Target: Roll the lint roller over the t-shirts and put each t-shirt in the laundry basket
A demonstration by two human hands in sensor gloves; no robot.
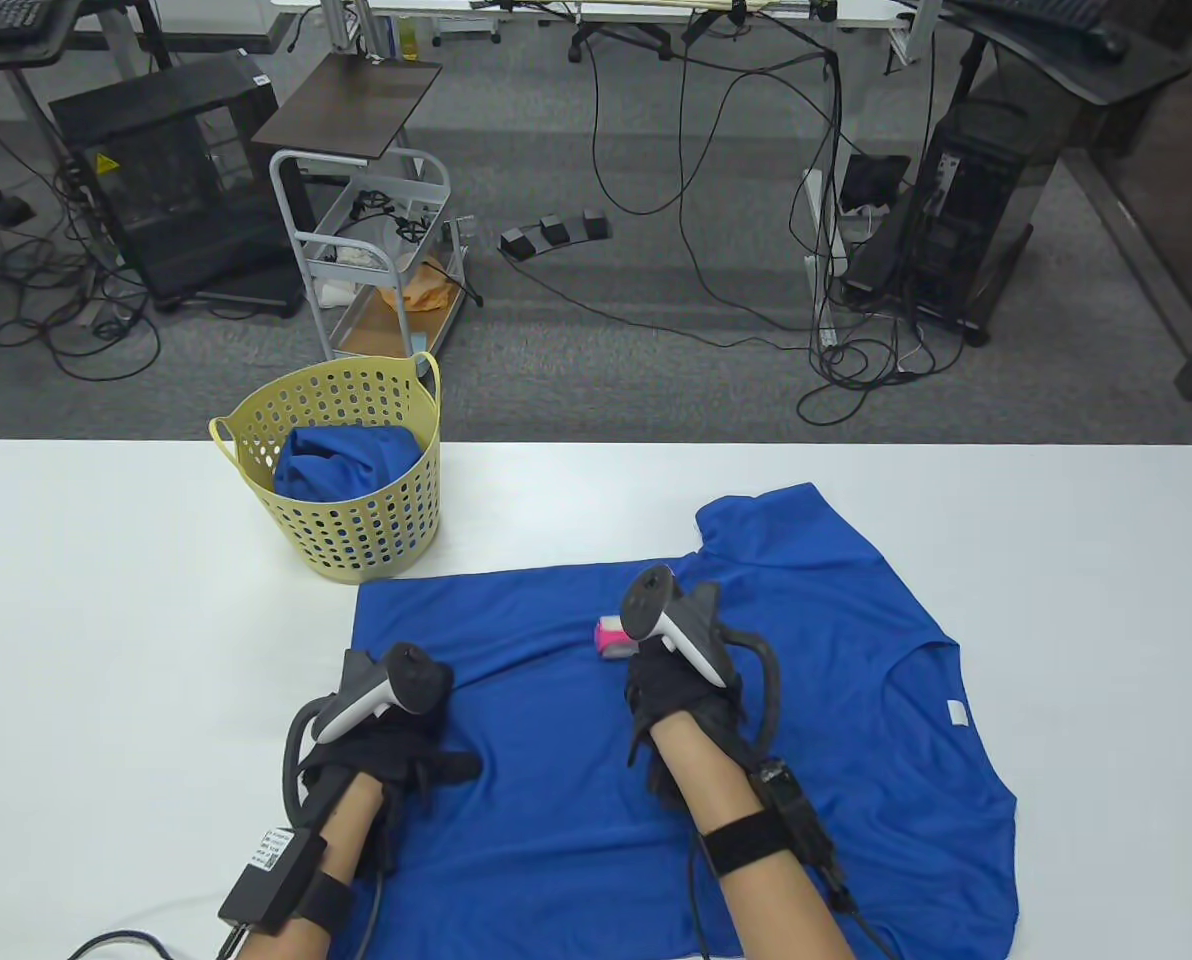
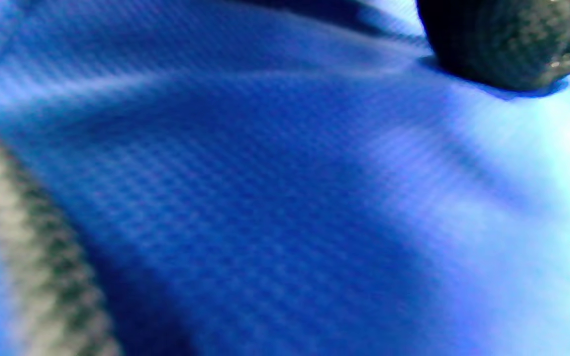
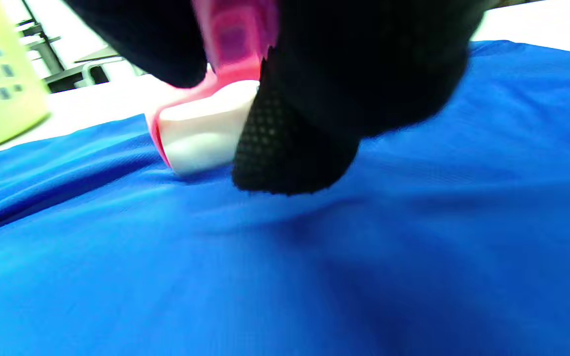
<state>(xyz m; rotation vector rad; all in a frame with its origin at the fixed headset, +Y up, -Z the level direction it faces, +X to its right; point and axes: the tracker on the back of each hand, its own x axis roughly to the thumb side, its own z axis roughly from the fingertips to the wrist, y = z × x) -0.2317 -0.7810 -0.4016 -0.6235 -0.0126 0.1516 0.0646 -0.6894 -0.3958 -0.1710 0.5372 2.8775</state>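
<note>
A pink-handled lint roller with a white sticky drum (image 1: pixel 611 640) sits drum-down on a bright blue mesh-knit t-shirt (image 1: pixel 836 720) spread flat on the white table (image 1: pixel 106 620). The right hand (image 1: pixel 681 705) in its black sensor glove grips the pink handle, fingers curled round it; in the right wrist view the drum (image 3: pixel 201 131) touches the cloth just beside a gloved fingertip (image 3: pixel 285 153), with a low fold of fabric running off to the left.

The left hand (image 1: pixel 396 740) rests on the shirt near its left edge, a thumb stretched flat toward the middle; the tracker hides the other fingers, so how far they spread I cannot tell. The left wrist view shows only blurred blue weave and a dark fingertip (image 2: pixel 502 44) pressing on it.

The shirt's collar points to the right, a white tag (image 1: pixel 959 712) showing inside; its lower hem runs past the table's near edge. Ahead of the roller, blue cloth runs on to the shirt's far edge, then bare tabletop.

A pale yellow perforated plastic laundry basket (image 1: pixel 376 500) stands at the shirt's far left corner, just beside it, holding a crumpled blue t-shirt (image 1: pixel 346 462). Wide white table lies open left and right.
</note>
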